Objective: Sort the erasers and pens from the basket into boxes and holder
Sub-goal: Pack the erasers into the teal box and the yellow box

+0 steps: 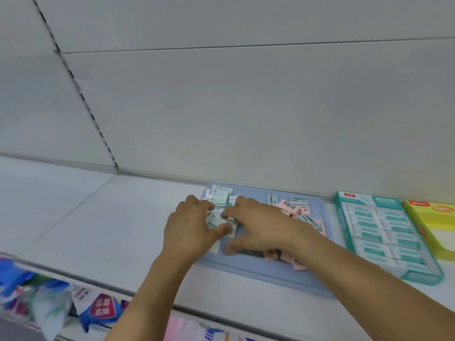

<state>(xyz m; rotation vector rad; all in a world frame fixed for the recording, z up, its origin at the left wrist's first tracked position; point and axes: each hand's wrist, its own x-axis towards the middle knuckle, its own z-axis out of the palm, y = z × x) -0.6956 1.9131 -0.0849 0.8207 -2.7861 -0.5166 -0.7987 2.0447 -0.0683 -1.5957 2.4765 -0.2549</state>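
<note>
A shallow blue-grey basket [270, 274] lies on the white shelf and holds several wrapped erasers, teal-and-white ones [219, 194] at its far left and pink ones [293, 210] toward the right. My left hand [189, 227] is over the basket's left side, its fingers and thumb curled round a few teal-and-white erasers [214, 219]. My right hand [258, 225] meets it from the right, fingers bent over the same small pile. Whether the right hand grips anything is hidden by its fingers. No pens show.
A teal display box [344, 217] filled with rows of teal-and-white erasers stands right of the basket. A yellow box [433, 217] sits beyond it at the frame's right edge. Packaged goods [103, 308] hang on the shelf below, at bottom left.
</note>
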